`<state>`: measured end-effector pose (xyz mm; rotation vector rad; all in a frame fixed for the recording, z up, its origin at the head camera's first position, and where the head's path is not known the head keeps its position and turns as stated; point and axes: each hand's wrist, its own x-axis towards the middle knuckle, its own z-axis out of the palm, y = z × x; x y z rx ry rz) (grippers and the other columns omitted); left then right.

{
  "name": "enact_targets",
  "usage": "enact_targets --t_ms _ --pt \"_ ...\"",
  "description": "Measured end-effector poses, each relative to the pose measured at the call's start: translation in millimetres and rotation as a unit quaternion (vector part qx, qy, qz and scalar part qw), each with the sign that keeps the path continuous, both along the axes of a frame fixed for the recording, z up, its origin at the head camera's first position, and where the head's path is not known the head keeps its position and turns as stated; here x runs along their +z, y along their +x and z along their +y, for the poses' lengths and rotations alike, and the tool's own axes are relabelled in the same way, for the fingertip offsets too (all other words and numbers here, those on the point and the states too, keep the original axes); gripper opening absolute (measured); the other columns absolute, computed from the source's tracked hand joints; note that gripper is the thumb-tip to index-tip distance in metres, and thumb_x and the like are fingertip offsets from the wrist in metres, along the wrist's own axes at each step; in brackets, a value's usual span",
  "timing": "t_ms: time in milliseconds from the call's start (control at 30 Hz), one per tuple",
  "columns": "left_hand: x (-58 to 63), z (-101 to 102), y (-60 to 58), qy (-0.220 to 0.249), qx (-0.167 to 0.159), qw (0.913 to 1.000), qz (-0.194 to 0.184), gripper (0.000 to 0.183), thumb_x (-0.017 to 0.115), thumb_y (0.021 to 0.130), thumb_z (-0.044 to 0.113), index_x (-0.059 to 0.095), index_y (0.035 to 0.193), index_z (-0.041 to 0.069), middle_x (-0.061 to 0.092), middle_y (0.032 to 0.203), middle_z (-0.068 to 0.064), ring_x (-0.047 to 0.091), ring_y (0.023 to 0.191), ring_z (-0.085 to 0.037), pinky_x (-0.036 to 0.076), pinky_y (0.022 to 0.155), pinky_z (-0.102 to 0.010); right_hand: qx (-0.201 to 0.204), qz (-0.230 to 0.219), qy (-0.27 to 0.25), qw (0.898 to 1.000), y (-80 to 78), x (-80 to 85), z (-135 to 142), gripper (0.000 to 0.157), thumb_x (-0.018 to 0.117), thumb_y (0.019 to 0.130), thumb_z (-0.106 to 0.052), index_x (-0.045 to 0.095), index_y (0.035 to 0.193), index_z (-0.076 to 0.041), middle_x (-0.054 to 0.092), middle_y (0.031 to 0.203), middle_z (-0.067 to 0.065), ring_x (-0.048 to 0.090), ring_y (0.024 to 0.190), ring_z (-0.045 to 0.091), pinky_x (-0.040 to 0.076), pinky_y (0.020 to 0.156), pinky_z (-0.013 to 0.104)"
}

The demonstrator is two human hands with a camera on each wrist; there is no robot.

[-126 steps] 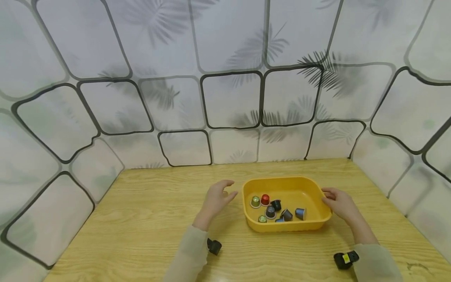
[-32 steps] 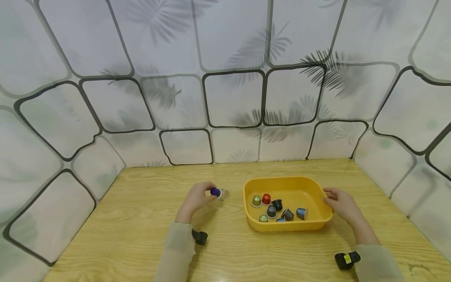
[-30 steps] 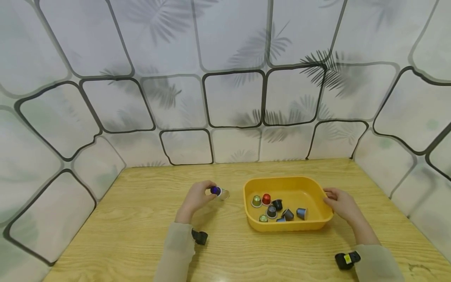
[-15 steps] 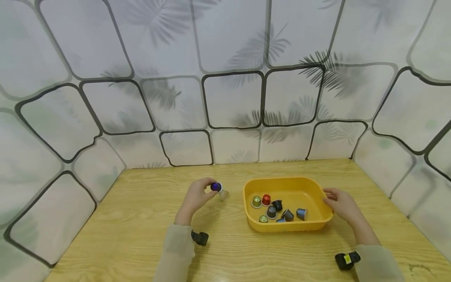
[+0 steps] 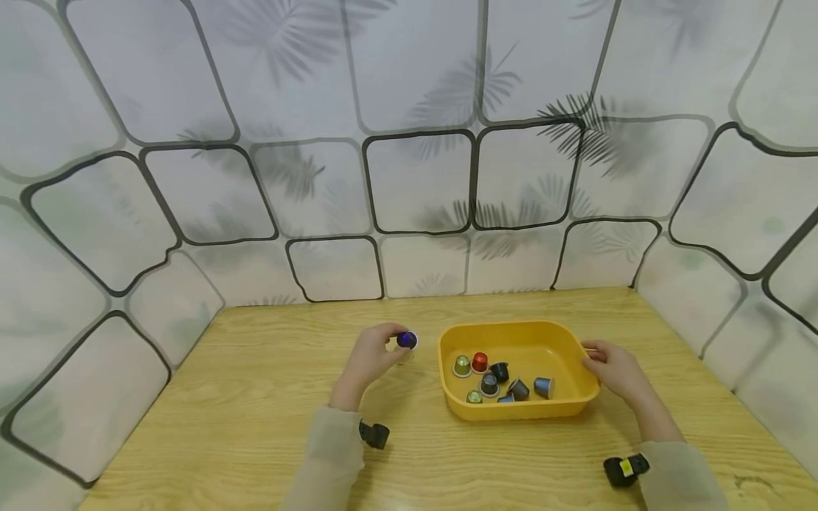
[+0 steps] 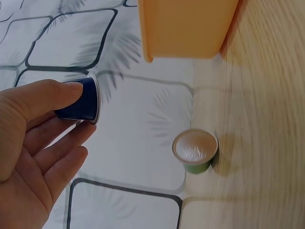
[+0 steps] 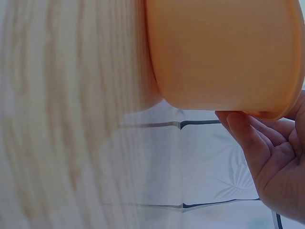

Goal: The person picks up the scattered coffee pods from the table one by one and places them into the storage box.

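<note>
Between thumb and fingers, my left hand (image 5: 373,355) pinches a dark blue coffee capsule (image 6: 83,100), raised above the table; its white-rimmed lid side faces the yellow tray. A green coffee capsule (image 6: 195,150) with a pale foil lid is on the table just below that hand, mostly covered by it in the head view. My right hand (image 5: 616,365) holds the right end of the yellow tray (image 5: 517,410) at its rim, with some fingertips against the outer wall under the lip in the right wrist view.
Inside the tray are several capsules: a red one (image 5: 480,362), a green one (image 5: 462,365), a blue one (image 5: 543,387) and dark ones, mostly toward its left and front. The wooden table (image 5: 255,411) meets a patterned backdrop (image 5: 422,262) behind and at the sides.
My left hand, open and nearer the tray at first, came to hold the blue capsule beside the green one. It has since lifted it slightly and moved right. The right hand stays at the tray.
</note>
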<state>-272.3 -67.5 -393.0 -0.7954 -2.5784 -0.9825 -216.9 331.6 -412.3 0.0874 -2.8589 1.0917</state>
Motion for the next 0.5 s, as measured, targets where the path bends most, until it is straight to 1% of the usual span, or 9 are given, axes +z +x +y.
enact_targets --t_ms 233,500 --pt "2.4 21.4 0.9 -0.008 -0.037 0.9992 -0.011 0.027 0.065 0.079 0.008 0.062 0.105 0.001 0.062 0.101 -0.009 0.057 0.093 -0.021 0.048 0.076 -0.034 -0.004 -0.011 -0.004 1.0 -0.2 -1.3 1.9 0.042 0.05 0.09 -0.011 0.04 0.121 0.015 0.047 0.112 0.036 0.047 0.102 0.045 0.046 0.077 0.047" --pt "7.4 45.1 4.5 -0.049 -0.056 0.9972 0.005 0.027 0.066 0.079 0.012 0.062 0.104 0.002 0.062 0.102 -0.008 0.057 0.093 -0.019 0.045 0.082 -0.031 -0.005 -0.014 -0.007 1.0 0.5 1.4 -0.2 0.042 0.05 0.09 -0.012 0.04 0.121 0.015 0.047 0.112 0.036 0.047 0.101 0.045 0.046 0.076 0.046"
